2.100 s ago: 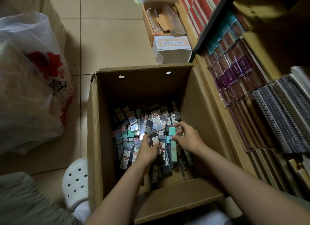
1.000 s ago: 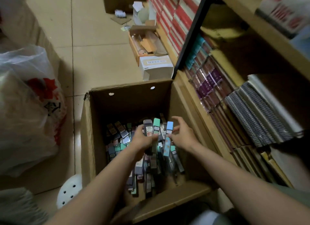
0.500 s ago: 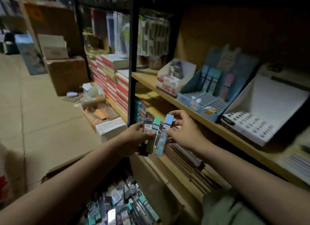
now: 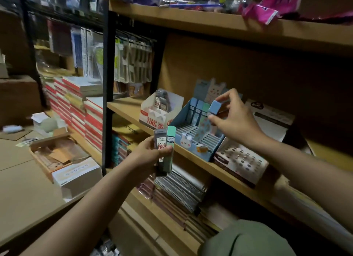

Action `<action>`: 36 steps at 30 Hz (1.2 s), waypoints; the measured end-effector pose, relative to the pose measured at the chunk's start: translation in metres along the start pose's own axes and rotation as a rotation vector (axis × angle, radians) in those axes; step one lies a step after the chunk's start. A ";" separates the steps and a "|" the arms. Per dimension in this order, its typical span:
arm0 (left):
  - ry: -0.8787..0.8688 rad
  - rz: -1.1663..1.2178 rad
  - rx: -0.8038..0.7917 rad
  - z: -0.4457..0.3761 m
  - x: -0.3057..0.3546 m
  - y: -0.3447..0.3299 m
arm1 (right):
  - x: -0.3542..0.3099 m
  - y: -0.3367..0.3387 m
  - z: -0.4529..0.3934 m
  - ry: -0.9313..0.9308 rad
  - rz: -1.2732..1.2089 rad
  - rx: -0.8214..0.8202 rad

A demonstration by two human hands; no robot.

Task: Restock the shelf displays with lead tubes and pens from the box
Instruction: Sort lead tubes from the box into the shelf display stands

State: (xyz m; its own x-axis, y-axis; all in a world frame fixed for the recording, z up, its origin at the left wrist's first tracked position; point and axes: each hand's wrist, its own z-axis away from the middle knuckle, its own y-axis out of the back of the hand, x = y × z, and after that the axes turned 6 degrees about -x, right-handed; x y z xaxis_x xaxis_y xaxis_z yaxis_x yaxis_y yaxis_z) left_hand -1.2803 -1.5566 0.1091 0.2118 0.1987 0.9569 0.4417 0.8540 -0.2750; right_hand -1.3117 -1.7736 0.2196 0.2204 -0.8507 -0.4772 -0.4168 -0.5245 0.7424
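Now, mid-restock at a wooden shelf [image 4: 133, 110], seen from a head camera looking forward and down. Right of centre: right hand [image 4: 236, 120], fingers curled, pinching a blue lead tube [image 4: 214, 107] by its cap and hovering it over a blue display tray [image 4: 188, 144] printed with a rabbit, tube tilted with its lower end towards the slotted grid. Already standing along the back row of that tray: a few blue and green tubes [image 4: 198, 109]. Lower centre: left hand [image 4: 150, 153] wrapped round two more tubes, a dark grey tube [image 4: 159, 141] and a green tube [image 4: 170, 139], held upright just in front of the shelf edge. Left of the tray: a white display carton [image 4: 152, 116] with red print, holding dark tubes. Right of the tray: a dotted display box [image 4: 240, 160]. Bottom edge of the frame: only a corner of the supply box [image 4: 106, 249], mostly out of sight.

Advice for the step, offered as judgement: best to straighten the blue tube to match the slant of the back row, aim the lower end at an empty slot beside the matching colours, then slide down until seated before letting go. Worth keeping the wrist high to avoid knocking the standing tubes. Probably wise to save the grey tube for the white carton.
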 end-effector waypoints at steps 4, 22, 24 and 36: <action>-0.012 0.030 0.025 -0.007 -0.003 0.009 | 0.001 -0.002 -0.042 0.076 0.147 0.054; -0.041 0.073 0.037 -0.026 0.001 0.022 | 0.031 -0.073 -0.101 -0.046 0.226 0.082; -0.037 0.071 0.038 -0.027 0.000 0.021 | 0.033 -0.078 -0.103 -0.070 0.227 0.104; -0.027 0.088 0.020 -0.024 -0.001 0.020 | 0.035 -0.081 -0.095 -0.002 0.286 0.125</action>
State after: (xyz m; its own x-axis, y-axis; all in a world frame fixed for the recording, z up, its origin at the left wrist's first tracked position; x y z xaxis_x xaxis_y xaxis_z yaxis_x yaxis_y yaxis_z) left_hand -1.2504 -1.5515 0.1004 0.2251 0.2859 0.9314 0.4051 0.8420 -0.3563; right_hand -1.1866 -1.7640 0.1876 0.0769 -0.9631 -0.2581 -0.5671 -0.2551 0.7831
